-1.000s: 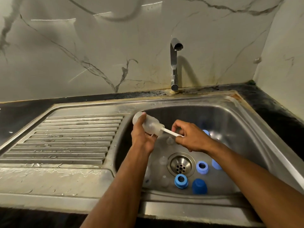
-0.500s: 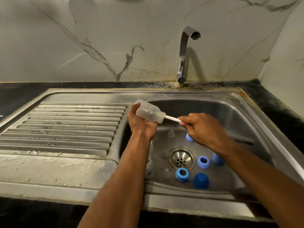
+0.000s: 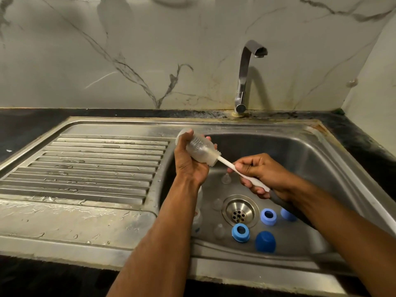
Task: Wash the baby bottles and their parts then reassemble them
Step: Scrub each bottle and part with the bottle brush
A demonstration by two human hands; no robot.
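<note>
Bottle [image 3: 198, 148] sits tilted over the sink [image 3: 334, 161], left hand [image 3: 189, 166] grip wrapped round it, right hand [image 3: 260, 174] grip pinching the brush handle [image 3: 240, 173] poking into its mouth.

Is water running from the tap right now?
No, the tap shows no stream below its spout, while the left hand holds the bottle over the sink.
</note>
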